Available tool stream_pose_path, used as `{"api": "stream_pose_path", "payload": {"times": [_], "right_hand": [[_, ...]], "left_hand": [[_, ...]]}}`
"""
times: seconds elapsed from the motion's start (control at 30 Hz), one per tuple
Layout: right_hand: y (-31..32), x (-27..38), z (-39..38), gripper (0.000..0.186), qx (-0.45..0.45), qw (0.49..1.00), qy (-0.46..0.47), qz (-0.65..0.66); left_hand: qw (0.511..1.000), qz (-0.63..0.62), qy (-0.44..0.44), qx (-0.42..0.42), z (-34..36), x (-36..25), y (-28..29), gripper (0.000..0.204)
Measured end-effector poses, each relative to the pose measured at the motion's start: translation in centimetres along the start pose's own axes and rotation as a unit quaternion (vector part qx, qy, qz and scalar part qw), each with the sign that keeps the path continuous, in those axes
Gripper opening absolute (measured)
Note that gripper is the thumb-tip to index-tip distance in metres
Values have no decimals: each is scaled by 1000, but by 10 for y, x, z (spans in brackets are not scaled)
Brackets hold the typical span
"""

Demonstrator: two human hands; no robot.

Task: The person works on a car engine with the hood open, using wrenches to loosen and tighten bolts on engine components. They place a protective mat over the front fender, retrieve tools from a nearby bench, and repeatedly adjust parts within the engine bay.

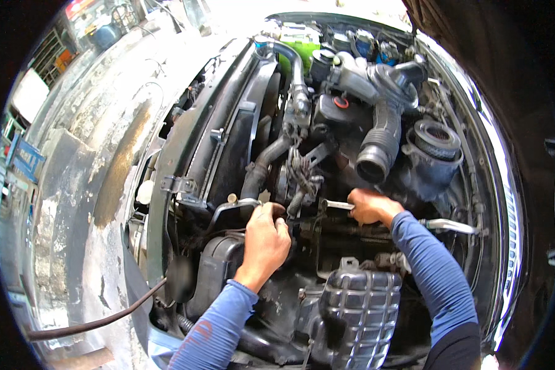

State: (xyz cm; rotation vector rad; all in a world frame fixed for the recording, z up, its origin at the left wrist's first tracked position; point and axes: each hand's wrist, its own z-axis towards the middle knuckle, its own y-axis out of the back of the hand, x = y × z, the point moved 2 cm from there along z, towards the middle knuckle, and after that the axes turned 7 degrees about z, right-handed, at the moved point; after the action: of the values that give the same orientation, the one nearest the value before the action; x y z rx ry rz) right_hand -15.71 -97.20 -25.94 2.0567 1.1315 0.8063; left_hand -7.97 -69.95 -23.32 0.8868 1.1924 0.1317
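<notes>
My right hand (371,206) is closed round a silver wrench (337,205), whose shaft points left toward the engine's side. My left hand (266,242) is in the engine bay, next to a bent metal pipe (233,208). Its fingers curl downward and their tips are hidden, so what they grip cannot be made out. Hoses and fittings (302,169) cluster just beyond the two hands. An open-ended corrugated black duct (382,139) hangs above my right hand. Below the hands sits a ribbed black plastic box (362,308).
A round filter housing (435,151) stands open at the right. The radiator (228,132) runs along the left, beside a worn, patchy body panel (98,197). A dark cable (98,320) crosses at lower left. A silver metal bar (450,226) passes by my right forearm.
</notes>
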Motion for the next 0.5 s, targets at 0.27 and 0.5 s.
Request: {"api": "stream_pose_path", "payload": {"times": [0.27, 0.5], "right_hand": [[18, 49, -33, 30, 13, 998, -29, -50], [12, 74, -15, 26, 47, 998, 36, -38]], "left_hand": [[880, -305, 351, 97, -5, 71, -92, 46], [817, -420, 377, -118, 1, 82, -119, 29]]}}
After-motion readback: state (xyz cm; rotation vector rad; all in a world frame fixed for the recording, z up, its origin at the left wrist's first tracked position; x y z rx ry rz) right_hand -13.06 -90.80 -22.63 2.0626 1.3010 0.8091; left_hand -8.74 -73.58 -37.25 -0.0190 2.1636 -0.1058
